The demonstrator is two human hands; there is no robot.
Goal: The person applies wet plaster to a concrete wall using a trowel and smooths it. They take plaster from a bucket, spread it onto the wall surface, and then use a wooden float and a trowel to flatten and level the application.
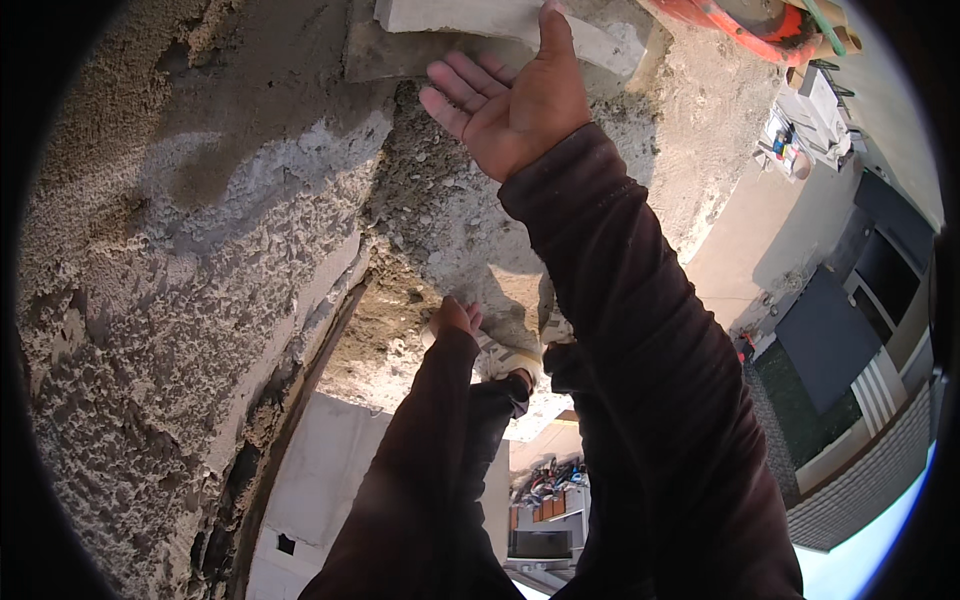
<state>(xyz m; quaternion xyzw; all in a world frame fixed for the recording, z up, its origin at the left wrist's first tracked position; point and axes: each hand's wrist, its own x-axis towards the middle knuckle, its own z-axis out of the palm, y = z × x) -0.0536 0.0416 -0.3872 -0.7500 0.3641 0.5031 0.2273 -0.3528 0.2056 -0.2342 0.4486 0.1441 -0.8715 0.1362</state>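
My right hand [520, 115] is stretched out at the top middle, palm showing, fingers spread and thumb raised. Nothing lies in it. Just beyond its fingers is a pale, slightly curved slab [465, 17], partly covered by the hand. Lower and nearer my feet hangs my left hand [455, 317], its fingers loosely apart with no object visible in them. Beneath it lie brown rubble and dirt [385, 310]. Both arms are in dark sleeves.
Rough, mortar-covered surface [150, 280] fills the left, ending at a long edge [330, 345]. My shoes [510, 362] stand on pale rubble. An orange-red round rim [745, 35] is at top right, near stacked white pieces [815, 115]. Buildings appear at the lower right.
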